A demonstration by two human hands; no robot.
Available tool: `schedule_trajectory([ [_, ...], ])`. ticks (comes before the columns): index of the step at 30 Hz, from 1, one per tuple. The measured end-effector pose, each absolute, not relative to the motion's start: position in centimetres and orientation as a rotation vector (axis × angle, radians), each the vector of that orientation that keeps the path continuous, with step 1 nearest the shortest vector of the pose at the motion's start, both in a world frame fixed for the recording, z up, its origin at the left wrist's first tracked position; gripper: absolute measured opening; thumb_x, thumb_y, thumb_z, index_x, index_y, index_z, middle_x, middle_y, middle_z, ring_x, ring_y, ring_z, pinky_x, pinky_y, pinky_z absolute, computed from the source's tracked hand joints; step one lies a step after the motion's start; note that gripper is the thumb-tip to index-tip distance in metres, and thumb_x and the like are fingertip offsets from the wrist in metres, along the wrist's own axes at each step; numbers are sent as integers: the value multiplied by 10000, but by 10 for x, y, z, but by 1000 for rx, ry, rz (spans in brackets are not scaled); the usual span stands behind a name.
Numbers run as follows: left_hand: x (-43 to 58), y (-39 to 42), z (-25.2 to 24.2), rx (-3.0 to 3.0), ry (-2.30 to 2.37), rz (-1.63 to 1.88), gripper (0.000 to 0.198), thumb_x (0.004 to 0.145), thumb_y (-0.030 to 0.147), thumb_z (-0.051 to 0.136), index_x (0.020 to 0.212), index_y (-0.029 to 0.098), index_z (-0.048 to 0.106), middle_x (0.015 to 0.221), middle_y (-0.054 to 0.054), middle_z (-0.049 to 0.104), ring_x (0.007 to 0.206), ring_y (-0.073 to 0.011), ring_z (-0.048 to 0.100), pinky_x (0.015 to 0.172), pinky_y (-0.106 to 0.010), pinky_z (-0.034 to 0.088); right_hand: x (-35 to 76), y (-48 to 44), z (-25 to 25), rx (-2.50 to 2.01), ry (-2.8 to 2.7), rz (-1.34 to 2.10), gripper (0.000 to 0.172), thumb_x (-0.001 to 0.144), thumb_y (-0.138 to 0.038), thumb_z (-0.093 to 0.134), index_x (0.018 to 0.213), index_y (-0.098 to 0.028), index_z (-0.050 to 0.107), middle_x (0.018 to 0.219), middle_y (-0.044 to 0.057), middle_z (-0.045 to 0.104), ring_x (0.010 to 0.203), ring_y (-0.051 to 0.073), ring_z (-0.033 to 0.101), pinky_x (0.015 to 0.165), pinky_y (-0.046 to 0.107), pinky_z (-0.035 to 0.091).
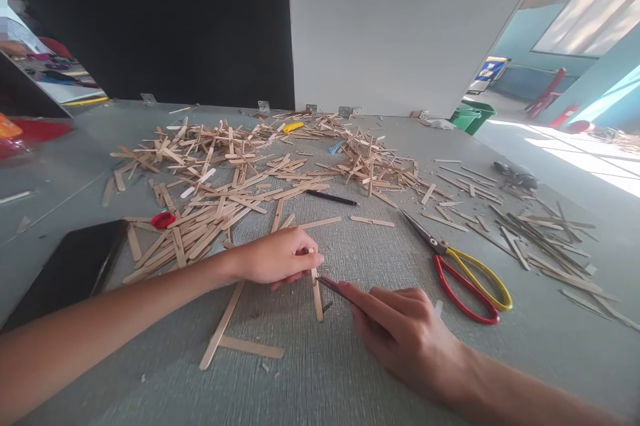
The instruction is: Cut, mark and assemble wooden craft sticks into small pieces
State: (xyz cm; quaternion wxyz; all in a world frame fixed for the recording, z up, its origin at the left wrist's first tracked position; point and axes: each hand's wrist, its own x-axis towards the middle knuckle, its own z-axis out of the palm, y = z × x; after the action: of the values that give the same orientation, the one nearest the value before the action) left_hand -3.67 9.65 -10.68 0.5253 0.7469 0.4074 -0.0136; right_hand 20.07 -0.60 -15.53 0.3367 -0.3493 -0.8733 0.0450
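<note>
My left hand is closed and pinches the upper end of a wooden craft stick, which points down toward me over the grey textured table. My right hand grips a slim dark pointed blade, its tip touching or very near the stick's edge. Its handle is hidden in my fingers. In front of me, two loose craft sticks meet at an angle. Scissors with one red and one yellow handle lie open to the right of my right hand.
Heaps of craft sticks cover the far table. A black pen lies beyond my hands. At left are a black phone and a red ring. Split strips lie at right. Black and white panels stand behind.
</note>
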Motion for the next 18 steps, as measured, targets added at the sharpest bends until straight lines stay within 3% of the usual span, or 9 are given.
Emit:
schedule_trajectory([
  [18,-40,100,-108,1877,877,-69,396,1006,440,492,684,212,465,516,50,459,364,-88,435,352,-179,306,200,-14,-160,-921,-2329,166,308,1051,-113,463,1299,-60,640,667,-7,657,490,130,597,464,303,378],
])
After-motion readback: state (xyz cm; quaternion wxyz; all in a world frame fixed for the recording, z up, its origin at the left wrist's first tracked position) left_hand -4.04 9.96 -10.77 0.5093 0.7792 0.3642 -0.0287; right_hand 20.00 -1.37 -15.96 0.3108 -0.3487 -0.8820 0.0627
